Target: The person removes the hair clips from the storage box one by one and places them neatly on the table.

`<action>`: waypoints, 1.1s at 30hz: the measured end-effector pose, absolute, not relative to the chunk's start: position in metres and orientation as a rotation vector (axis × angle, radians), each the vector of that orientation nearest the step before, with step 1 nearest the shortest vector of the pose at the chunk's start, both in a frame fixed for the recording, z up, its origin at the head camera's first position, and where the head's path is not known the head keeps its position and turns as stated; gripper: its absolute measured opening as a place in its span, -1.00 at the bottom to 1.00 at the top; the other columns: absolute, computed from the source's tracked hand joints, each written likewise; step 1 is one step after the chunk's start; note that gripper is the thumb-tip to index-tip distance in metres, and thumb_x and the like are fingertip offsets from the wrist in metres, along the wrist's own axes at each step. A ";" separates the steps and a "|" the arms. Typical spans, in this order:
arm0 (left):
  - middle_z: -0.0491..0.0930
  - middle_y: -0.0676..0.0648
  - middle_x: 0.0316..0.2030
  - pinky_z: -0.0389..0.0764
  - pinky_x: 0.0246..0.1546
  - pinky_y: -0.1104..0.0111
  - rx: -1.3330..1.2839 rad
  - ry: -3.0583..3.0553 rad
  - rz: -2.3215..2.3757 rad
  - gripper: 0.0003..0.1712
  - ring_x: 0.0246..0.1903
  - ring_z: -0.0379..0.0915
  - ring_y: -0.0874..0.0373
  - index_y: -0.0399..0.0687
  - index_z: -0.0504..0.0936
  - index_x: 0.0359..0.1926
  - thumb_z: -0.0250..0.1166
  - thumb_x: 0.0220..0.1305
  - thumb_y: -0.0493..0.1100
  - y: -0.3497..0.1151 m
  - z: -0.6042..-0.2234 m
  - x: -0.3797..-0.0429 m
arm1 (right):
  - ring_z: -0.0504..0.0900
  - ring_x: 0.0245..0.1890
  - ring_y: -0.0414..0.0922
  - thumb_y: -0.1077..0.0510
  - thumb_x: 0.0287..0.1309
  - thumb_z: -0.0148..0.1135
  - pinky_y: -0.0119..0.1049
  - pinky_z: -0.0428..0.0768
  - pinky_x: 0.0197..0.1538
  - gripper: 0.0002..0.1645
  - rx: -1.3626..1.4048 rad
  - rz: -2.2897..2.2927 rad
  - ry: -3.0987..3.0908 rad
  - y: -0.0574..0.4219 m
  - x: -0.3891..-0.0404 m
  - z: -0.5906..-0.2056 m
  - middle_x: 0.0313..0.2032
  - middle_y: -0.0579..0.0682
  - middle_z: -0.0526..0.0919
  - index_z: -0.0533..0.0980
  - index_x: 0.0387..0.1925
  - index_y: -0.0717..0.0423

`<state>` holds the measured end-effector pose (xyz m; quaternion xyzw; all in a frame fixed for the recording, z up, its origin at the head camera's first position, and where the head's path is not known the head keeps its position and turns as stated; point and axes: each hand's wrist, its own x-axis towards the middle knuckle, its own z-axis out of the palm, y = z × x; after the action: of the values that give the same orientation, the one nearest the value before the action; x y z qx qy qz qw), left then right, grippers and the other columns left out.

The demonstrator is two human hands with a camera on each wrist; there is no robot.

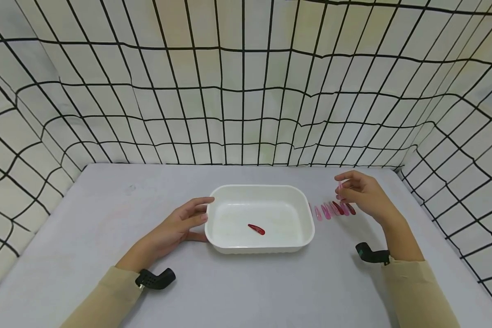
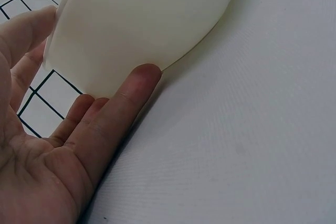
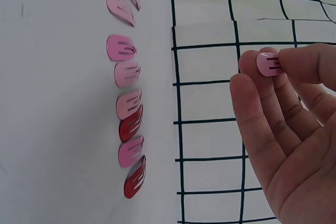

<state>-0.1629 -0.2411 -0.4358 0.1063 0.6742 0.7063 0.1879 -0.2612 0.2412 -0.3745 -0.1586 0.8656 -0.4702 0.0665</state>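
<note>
My right hand pinches a pink snap hair clip between thumb and fingertips, raised above the table. Below it runs a row of several snap clips, with a bright pink clip, pale pink ones and a dark red clip among them. My left hand lies against the left end of a white rectangular tray, one fingertip at the rim and another low on the wall, fingers loosely extended. Inside the tray, toward the front, lies a single red snap clip.
A pale cloth covers the table. Black wire grid stands along the back edge and both sides. The clip row sits just right of the tray. Each wrist wears a black camera.
</note>
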 end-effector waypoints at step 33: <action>0.16 -0.31 0.41 0.68 -0.03 -0.08 0.291 1.903 1.987 -0.36 0.26 0.36 -0.16 -0.05 0.17 0.50 0.14 0.50 -0.17 -0.241 -0.434 -0.163 | 0.59 -0.23 0.01 0.13 0.36 0.22 -0.30 0.61 -0.22 -0.57 -0.229 -1.053 2.783 0.285 -0.276 -0.406 -0.10 0.20 0.64 0.49 0.19 0.18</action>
<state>-0.1634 -0.2413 -0.4344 0.1033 0.6759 0.7056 0.1862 -0.2761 0.2852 -0.4060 -0.0765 0.9297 -0.3517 0.0786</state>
